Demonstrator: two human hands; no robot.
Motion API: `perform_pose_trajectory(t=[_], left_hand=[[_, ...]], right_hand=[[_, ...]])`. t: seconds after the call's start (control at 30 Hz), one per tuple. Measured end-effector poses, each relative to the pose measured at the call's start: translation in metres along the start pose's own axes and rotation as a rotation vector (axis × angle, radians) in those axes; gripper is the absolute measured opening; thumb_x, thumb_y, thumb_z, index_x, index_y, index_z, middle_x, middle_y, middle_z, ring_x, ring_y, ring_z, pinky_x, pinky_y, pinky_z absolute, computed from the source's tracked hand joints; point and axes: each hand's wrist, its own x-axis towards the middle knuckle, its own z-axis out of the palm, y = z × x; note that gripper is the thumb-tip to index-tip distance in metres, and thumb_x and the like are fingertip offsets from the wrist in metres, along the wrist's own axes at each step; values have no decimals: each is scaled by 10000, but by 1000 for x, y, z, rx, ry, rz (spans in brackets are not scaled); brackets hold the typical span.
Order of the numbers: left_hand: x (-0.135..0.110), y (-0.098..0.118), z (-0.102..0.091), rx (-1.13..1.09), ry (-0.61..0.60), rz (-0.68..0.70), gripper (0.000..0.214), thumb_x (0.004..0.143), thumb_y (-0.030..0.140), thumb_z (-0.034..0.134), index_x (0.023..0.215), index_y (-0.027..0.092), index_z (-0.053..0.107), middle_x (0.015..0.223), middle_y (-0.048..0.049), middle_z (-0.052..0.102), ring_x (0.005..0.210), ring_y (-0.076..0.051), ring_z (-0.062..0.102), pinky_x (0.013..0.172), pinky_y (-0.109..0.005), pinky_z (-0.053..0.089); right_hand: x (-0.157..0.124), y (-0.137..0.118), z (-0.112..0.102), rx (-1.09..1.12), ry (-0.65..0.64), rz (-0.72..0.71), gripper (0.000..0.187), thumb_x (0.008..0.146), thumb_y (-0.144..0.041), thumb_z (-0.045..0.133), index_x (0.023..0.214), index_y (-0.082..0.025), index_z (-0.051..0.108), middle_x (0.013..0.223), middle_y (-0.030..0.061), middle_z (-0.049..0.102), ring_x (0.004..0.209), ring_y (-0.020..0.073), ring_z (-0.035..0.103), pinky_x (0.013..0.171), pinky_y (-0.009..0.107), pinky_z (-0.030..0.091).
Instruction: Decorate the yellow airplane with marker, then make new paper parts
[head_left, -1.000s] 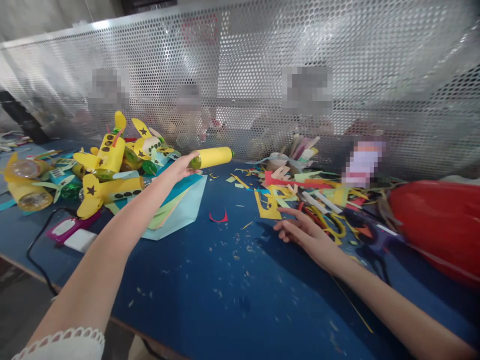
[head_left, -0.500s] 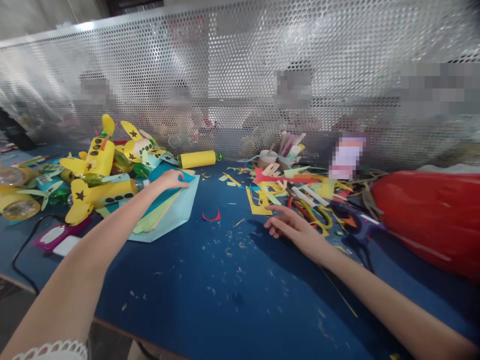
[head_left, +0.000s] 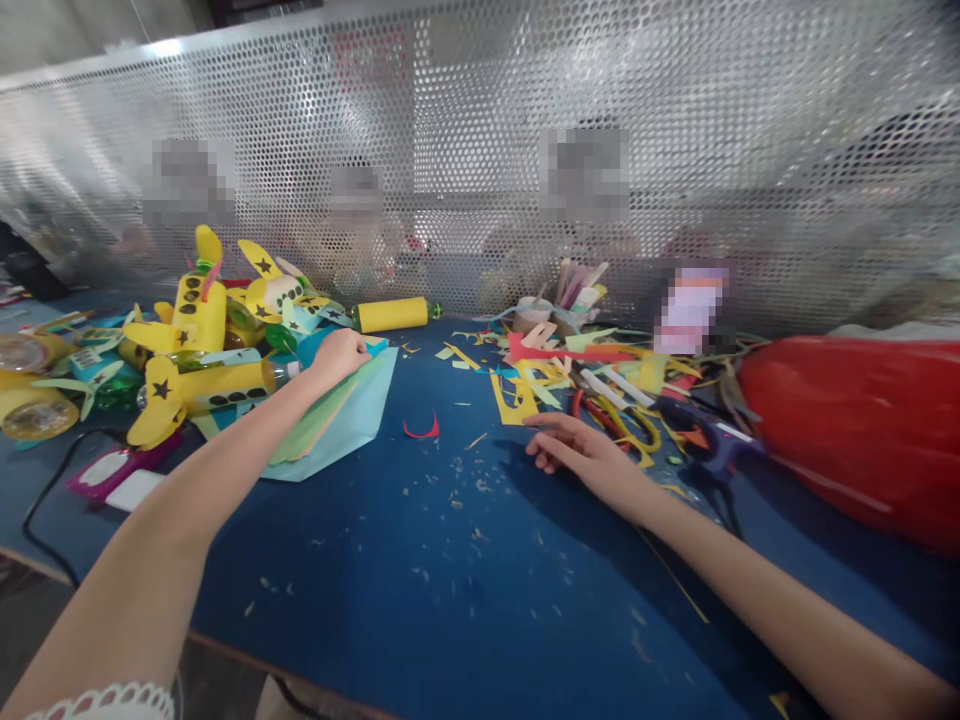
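Note:
My left hand [head_left: 341,353] reaches far forward and rests on the top edge of a stack of teal and green paper sheets [head_left: 341,425], its fingers curled on a blue sheet. A yellow-wrapped bottle [head_left: 392,315] lies on the blue table [head_left: 450,590] just beyond that hand, by the screen. My right hand [head_left: 581,455] lies flat on the table with its fingers stretched out and holds nothing. It is beside a pile of paper scraps [head_left: 570,375] and yellow-handled scissors [head_left: 626,425].
Yellow bottle aeroplanes [head_left: 195,350] crowd the left side. A red bag [head_left: 862,430] fills the right. A cup of paper strips [head_left: 536,315], a red paper crescent [head_left: 420,432] and a black cable [head_left: 52,490] lie about. People sit behind a perforated metal screen [head_left: 480,150].
My left hand has let go of the yellow bottle by the screen and drawn back onto the paper sheets, curling its fingers. My right hand has barely moved.

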Motion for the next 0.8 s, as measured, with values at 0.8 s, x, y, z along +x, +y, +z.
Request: perform_pose_trajectory(t=[0.8], left_hand=[[-115,125,30,40,18,693,400,1010,278,347,885,134,699,909,-91,718,837,-194,671,721,-305,506]], right_hand=[[-4,3,7,-169,-122,-137,716,841,-498,609,1457,-263,330,1049,83,721,773,177,657,757,356,560]])
